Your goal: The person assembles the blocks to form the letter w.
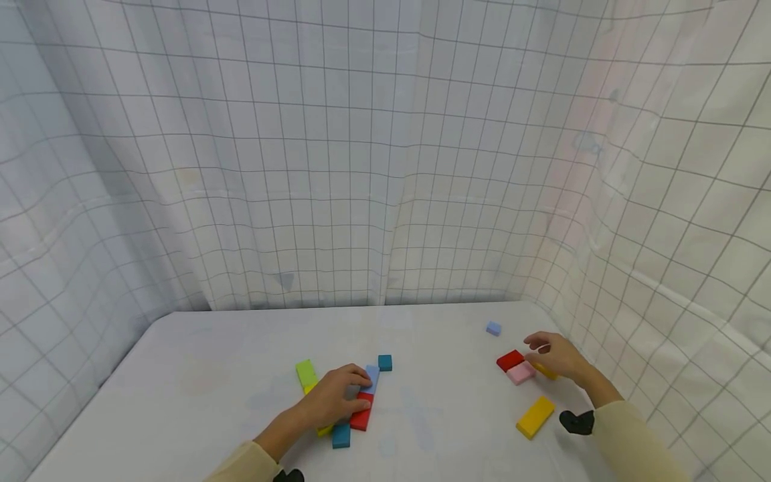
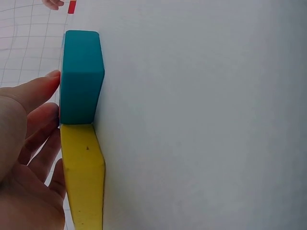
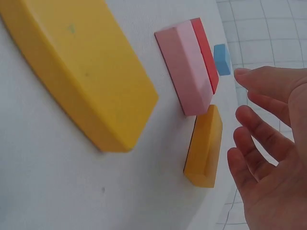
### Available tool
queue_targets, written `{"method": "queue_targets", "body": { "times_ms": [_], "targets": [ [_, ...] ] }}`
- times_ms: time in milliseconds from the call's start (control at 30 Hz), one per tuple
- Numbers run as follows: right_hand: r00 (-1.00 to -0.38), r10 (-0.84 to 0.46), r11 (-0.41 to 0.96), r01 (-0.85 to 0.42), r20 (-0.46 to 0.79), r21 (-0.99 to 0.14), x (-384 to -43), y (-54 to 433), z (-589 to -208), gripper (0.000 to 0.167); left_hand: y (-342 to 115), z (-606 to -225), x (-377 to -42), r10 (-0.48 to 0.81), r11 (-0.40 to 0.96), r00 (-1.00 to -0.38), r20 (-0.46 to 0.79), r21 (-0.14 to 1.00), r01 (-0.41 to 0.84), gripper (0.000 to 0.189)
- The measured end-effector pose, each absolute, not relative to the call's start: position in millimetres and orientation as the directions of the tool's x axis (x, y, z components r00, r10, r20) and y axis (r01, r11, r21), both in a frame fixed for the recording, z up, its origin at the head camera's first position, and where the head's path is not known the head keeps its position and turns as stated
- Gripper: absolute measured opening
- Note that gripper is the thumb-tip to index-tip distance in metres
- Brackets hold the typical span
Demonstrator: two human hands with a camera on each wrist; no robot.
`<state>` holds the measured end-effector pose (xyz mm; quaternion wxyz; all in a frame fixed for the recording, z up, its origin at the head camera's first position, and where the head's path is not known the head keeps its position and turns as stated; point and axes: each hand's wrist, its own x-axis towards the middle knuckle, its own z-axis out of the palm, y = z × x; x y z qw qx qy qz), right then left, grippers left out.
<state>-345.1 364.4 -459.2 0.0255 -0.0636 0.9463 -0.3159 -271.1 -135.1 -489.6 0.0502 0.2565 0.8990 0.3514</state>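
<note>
My left hand (image 1: pixel 334 396) is over a cluster of coloured blocks, its thumb at the red block (image 1: pixel 360 420) and its fingertips at the light blue block (image 1: pixel 373 376). The near teal block (image 2: pixel 81 76) and a yellow block (image 2: pixel 86 177) stand end to end beside that hand. A lime green block (image 1: pixel 306 372) shows beyond it; the hand covers part of the cluster. On the right side, my right hand (image 1: pixel 555 355) hovers with loosely bent fingers above a small yellow block (image 3: pixel 205 148). Beside it, a pink block (image 3: pixel 184 67) lies against a dark red block (image 1: pixel 510 360).
A larger yellow block (image 1: pixel 535 417) lies nearer on the right. A small teal block (image 1: pixel 385 363) sits just past the left cluster, and a small light blue block (image 1: pixel 494 328) lies toward the back right. Gridded white curtains (image 1: pixel 337 167) surround the white table (image 1: pixel 446 402).
</note>
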Motion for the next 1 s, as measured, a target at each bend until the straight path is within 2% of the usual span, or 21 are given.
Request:
{"method": "queue_targets", "body": {
  "times_ms": [333,600,1000],
  "targets": [
    [-0.995,-0.082,0.794,-0.030,-0.058,-0.608,-339,390,-474,0.043,-135,-489,-270,0.496,0.620,-0.864,0.093,0.659,0.427,0.032],
    [-0.997,-0.035,0.776,0.020,-0.075,-0.630,-335,391,-481,0.047,-135,-488,-269,0.494,0.622,-0.864,0.095,0.655,0.428,0.033],
    [-0.999,-0.025,0.768,0.004,-0.035,-0.640,-335,394,-484,0.050,-136,-490,-271,0.498,0.624,-0.863,0.088,0.655,0.427,0.033]
  ]
}}
